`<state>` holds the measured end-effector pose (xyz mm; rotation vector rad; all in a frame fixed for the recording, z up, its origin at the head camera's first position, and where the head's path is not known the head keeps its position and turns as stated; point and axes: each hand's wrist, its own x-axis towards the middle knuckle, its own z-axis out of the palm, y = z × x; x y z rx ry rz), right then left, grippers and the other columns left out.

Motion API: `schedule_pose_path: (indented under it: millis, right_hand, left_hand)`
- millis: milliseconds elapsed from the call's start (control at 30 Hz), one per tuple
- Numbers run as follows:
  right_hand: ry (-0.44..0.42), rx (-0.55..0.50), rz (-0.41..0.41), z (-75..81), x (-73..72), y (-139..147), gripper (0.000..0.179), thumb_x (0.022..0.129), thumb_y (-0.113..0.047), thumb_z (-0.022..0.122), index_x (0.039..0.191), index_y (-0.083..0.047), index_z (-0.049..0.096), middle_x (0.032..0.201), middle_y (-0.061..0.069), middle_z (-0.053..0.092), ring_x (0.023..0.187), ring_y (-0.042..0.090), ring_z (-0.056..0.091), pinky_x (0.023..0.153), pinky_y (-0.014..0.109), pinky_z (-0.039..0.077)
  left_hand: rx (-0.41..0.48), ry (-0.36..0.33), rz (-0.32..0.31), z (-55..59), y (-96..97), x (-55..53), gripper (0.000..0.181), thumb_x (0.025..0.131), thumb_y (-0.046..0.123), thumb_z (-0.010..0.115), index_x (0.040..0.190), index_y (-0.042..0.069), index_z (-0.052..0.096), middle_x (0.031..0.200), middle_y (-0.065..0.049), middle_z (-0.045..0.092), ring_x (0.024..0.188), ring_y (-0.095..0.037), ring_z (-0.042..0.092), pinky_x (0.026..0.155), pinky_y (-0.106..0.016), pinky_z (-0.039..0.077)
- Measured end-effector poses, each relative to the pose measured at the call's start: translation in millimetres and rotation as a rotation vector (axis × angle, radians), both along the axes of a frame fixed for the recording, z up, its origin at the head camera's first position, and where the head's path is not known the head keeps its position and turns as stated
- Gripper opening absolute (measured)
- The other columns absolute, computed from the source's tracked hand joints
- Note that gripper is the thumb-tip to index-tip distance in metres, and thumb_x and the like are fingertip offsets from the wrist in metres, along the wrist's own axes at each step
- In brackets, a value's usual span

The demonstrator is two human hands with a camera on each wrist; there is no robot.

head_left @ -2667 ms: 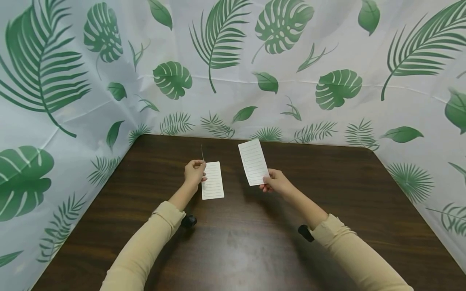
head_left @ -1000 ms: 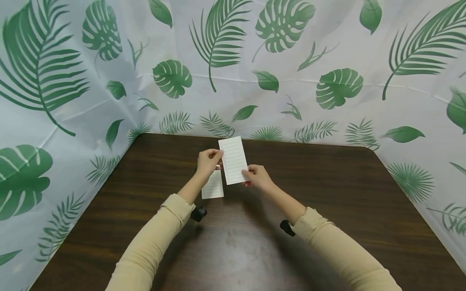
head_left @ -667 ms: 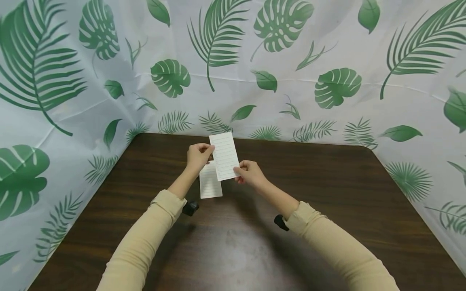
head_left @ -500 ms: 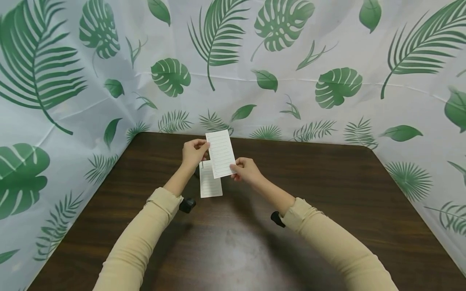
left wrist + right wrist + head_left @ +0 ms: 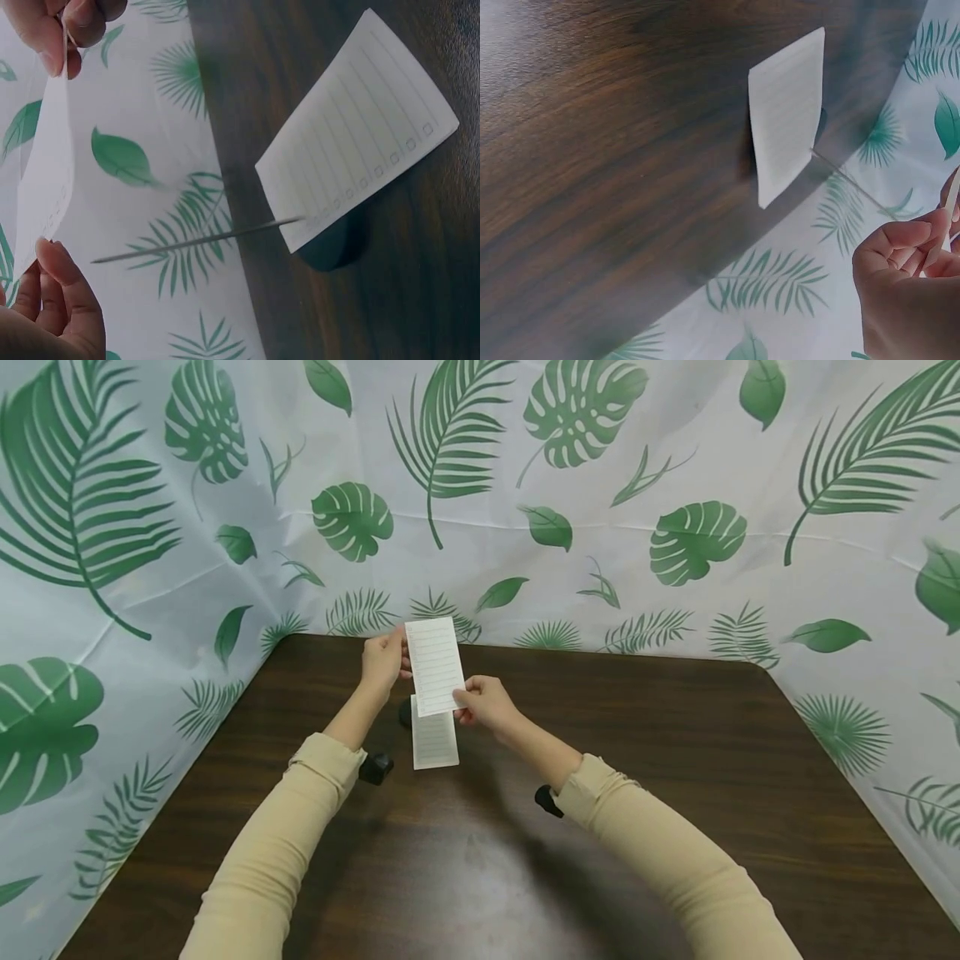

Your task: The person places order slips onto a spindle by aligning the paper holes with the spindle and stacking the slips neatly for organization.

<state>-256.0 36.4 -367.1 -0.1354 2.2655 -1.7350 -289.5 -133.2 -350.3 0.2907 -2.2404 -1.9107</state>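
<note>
A white lined checklist sheet (image 5: 435, 664) is held up by both hands over the table. My left hand (image 5: 382, 660) pinches its upper left edge; in the left wrist view, the left thumb (image 5: 61, 262) lies on the paper. With thumb and fingers, my right hand (image 5: 487, 700) pinches its lower right corner. Below it are similar lined sheets (image 5: 435, 743), pierced near one corner by a thin metal spike (image 5: 195, 244). The spike rises from a dark base (image 5: 334, 247), partly covered by those sheets. In the head view the held sheet hides the spike.
The dark wood-grain table (image 5: 675, 760) runs back to a white curtain (image 5: 480, 560) printed with green leaves. Small black wrist devices (image 5: 375, 768) sit at both cuffs.
The held sheet has moved left, from beside the spiked sheets to overlapping them. My left hand has left the spike and taken the sheet's left edge; my right hand has followed leftward.
</note>
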Motion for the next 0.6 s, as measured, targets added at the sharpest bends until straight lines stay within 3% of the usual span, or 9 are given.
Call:
schedule_pose_path:
  millis: [167,300,467,600]
  right_hand:
    - [-0.009,0.008,-0.01,1.1,-3.7,-3,0.012,0.095,-0.007,0.051,0.093,0.005,0.054,0.054,-0.002,0.055,0.048,0.006,0.051,0.05,0.018,0.046]
    - [-0.016,0.003,-0.018,2.6,-5.4,-7,0.014,0.096,-0.007,0.051,0.095,0.006,0.054,0.055,-0.003,0.055,0.048,0.006,0.052,0.049,0.016,0.046]
    - [-0.03,-0.008,-0.025,2.2,-7.7,-12,0.015,0.096,-0.007,0.051,0.096,0.007,0.055,0.058,-0.002,0.054,0.05,0.006,0.051,0.049,0.014,0.045]
    - [-0.044,-0.006,-0.027,-0.2,-10.0,-14,0.015,0.096,-0.008,0.051,0.095,0.006,0.055,0.059,-0.001,0.055,0.051,0.006,0.052,0.049,0.014,0.046]
  left_hand:
    - [-0.047,0.011,-0.026,4.5,-3.2,-2.5,0.033,0.094,0.024,0.057,0.1,-0.007,0.066,0.07,0.001,0.054,0.053,-0.006,0.05,0.046,-0.015,0.049]
    - [-0.1,0.012,-0.021,4.8,-6.8,-6.4,0.031,0.091,0.02,0.062,0.108,-0.006,0.066,0.085,-0.003,0.059,0.062,-0.008,0.053,0.046,-0.011,0.047]
    - [-0.142,-0.021,0.002,2.5,-11.8,-11.5,0.03,0.091,0.021,0.062,0.109,-0.003,0.067,0.101,-0.012,0.062,0.073,-0.014,0.056,0.048,-0.01,0.047]
    - [-0.16,-0.051,0.035,0.0,-13.4,-14.1,0.029,0.089,0.023,0.066,0.105,-0.001,0.069,0.106,-0.013,0.064,0.078,-0.018,0.058,0.048,-0.011,0.046]
